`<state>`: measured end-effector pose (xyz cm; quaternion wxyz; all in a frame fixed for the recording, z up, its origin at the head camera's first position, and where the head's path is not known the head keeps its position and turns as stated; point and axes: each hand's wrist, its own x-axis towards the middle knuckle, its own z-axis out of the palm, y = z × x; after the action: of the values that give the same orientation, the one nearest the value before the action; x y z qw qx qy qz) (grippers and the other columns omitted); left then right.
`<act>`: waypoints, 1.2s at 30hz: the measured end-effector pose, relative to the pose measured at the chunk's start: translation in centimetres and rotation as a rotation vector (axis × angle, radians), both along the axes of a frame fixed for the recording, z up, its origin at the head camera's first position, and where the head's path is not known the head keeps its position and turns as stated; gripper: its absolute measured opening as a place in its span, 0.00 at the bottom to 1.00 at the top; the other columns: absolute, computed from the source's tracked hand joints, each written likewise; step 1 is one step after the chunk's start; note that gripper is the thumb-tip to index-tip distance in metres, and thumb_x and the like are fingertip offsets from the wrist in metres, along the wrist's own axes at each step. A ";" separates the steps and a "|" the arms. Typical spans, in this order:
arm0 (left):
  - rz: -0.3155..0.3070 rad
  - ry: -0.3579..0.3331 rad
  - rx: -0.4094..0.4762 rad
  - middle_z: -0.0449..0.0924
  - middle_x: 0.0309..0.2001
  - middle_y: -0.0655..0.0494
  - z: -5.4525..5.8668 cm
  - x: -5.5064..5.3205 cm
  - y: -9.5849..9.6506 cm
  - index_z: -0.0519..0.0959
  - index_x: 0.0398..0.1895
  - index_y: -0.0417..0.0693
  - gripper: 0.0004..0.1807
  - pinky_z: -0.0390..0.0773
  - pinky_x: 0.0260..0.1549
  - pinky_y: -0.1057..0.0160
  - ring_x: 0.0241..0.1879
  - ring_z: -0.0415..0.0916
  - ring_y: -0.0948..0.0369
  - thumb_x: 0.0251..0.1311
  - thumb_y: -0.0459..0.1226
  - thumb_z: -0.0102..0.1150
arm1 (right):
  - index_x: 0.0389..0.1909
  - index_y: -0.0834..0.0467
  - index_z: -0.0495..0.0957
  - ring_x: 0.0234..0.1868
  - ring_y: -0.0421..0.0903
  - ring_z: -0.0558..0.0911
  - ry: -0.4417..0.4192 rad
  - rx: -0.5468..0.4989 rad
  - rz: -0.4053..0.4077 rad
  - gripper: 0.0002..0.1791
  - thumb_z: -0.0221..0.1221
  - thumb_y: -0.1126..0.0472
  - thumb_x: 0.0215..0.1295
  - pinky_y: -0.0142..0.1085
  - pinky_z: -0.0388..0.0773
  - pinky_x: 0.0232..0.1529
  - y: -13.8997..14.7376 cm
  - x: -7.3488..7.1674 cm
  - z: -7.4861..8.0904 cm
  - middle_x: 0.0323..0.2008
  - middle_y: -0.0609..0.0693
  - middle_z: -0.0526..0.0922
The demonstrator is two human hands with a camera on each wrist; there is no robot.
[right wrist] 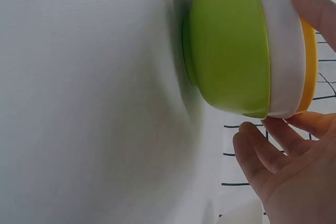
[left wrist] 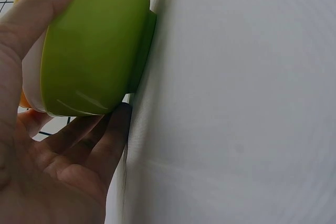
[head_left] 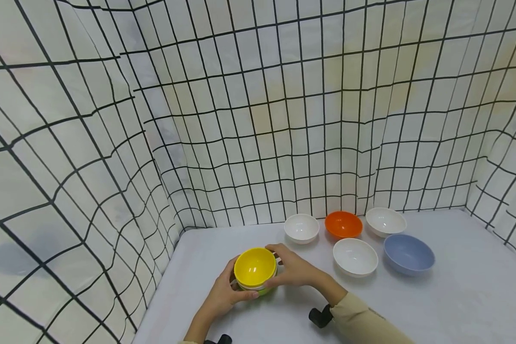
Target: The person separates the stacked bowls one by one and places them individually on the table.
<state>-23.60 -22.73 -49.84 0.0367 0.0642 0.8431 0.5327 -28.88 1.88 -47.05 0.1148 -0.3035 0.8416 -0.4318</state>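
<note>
A yellow bowl [head_left: 254, 267] sits on top of a nested stack, with a white bowl [right wrist: 286, 45] under it and a green bowl [right wrist: 228, 48] lowest, its foot at the white cloth. From the left side my left hand [head_left: 221, 292] holds the stack, its thumb [left wrist: 37, 9] across the white and green bowls and its fingers on the opposite side. My right hand [head_left: 298, 268] grips the stack from the right. In the right wrist view its thumb [right wrist: 317, 11] presses on the white and yellow bowls, with fingers around the other side.
To the right stand a white bowl [head_left: 301, 228], an orange bowl [head_left: 343, 225], another white bowl [head_left: 385, 221], a nearer white bowl [head_left: 355, 257] and a blue bowl [head_left: 408, 254]. White walls with black grid lines [head_left: 258, 119] enclose the cloth-covered table [head_left: 468, 286].
</note>
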 end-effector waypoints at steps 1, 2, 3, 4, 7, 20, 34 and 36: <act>0.000 0.000 -0.003 0.65 0.76 0.53 0.0 0.0 0.0 0.58 0.79 0.58 0.59 0.70 0.72 0.40 0.75 0.65 0.47 0.43 0.49 0.84 | 0.77 0.56 0.60 0.68 0.50 0.73 -0.003 0.002 0.004 0.55 0.76 0.42 0.52 0.48 0.78 0.69 -0.1 -0.1 0.0 0.73 0.53 0.68; 0.002 -0.003 -0.004 0.65 0.76 0.53 0.1 0.0 0.0 0.58 0.79 0.58 0.59 0.70 0.72 0.41 0.75 0.64 0.47 0.43 0.49 0.83 | 0.77 0.56 0.59 0.68 0.50 0.73 -0.011 0.004 0.006 0.56 0.76 0.41 0.51 0.48 0.77 0.69 -0.3 -0.2 0.0 0.73 0.53 0.67; 0.000 -0.003 -0.004 0.65 0.76 0.53 0.1 0.0 0.0 0.58 0.79 0.58 0.59 0.70 0.72 0.41 0.75 0.64 0.47 0.44 0.49 0.83 | 0.77 0.57 0.58 0.68 0.50 0.72 -0.016 0.003 0.010 0.57 0.76 0.41 0.51 0.49 0.77 0.70 -0.4 -0.2 0.0 0.72 0.53 0.67; -0.002 -0.003 -0.005 0.65 0.76 0.53 0.1 0.0 0.0 0.58 0.79 0.58 0.59 0.70 0.72 0.41 0.75 0.64 0.47 0.44 0.49 0.83 | 0.78 0.57 0.57 0.68 0.49 0.72 -0.024 0.004 0.013 0.58 0.76 0.41 0.50 0.50 0.76 0.70 -0.5 -0.3 0.0 0.72 0.53 0.67; -0.010 -0.001 -0.001 0.65 0.76 0.53 0.1 -0.1 -0.1 0.57 0.79 0.58 0.59 0.70 0.72 0.41 0.75 0.64 0.47 0.44 0.49 0.83 | 0.78 0.58 0.55 0.67 0.49 0.73 -0.038 -0.002 0.031 0.60 0.76 0.41 0.49 0.52 0.75 0.71 -0.8 -0.4 0.1 0.71 0.54 0.67; -0.012 0.002 0.005 0.67 0.75 0.54 0.0 -0.1 -0.1 0.59 0.78 0.60 0.58 0.71 0.72 0.41 0.73 0.67 0.48 0.44 0.49 0.83 | 0.77 0.54 0.57 0.60 0.43 0.75 -0.027 -0.016 0.029 0.60 0.77 0.41 0.46 0.45 0.79 0.67 -1.4 -1.0 -0.8 0.65 0.48 0.71; -0.005 0.001 0.012 0.68 0.74 0.55 -0.2 -0.2 -0.1 0.59 0.77 0.60 0.58 0.72 0.71 0.43 0.73 0.67 0.48 0.43 0.49 0.84 | 0.73 0.49 0.64 0.56 0.41 0.76 0.018 -0.069 -0.002 0.54 0.77 0.39 0.44 0.40 0.80 0.62 -1.6 -0.6 -1.0 0.60 0.44 0.73; -0.008 0.005 0.013 0.68 0.74 0.54 -0.2 -0.2 -0.2 0.59 0.77 0.60 0.57 0.73 0.71 0.43 0.73 0.67 0.48 0.43 0.49 0.84 | 0.73 0.49 0.64 0.56 0.41 0.75 0.019 -0.071 -0.008 0.54 0.77 0.40 0.44 0.39 0.81 0.61 -1.7 -0.6 -1.1 0.59 0.44 0.73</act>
<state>-23.85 -22.90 -50.08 0.0365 0.0693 0.8394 0.5378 -29.46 0.22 -48.13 0.0941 -0.3082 0.8279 -0.4590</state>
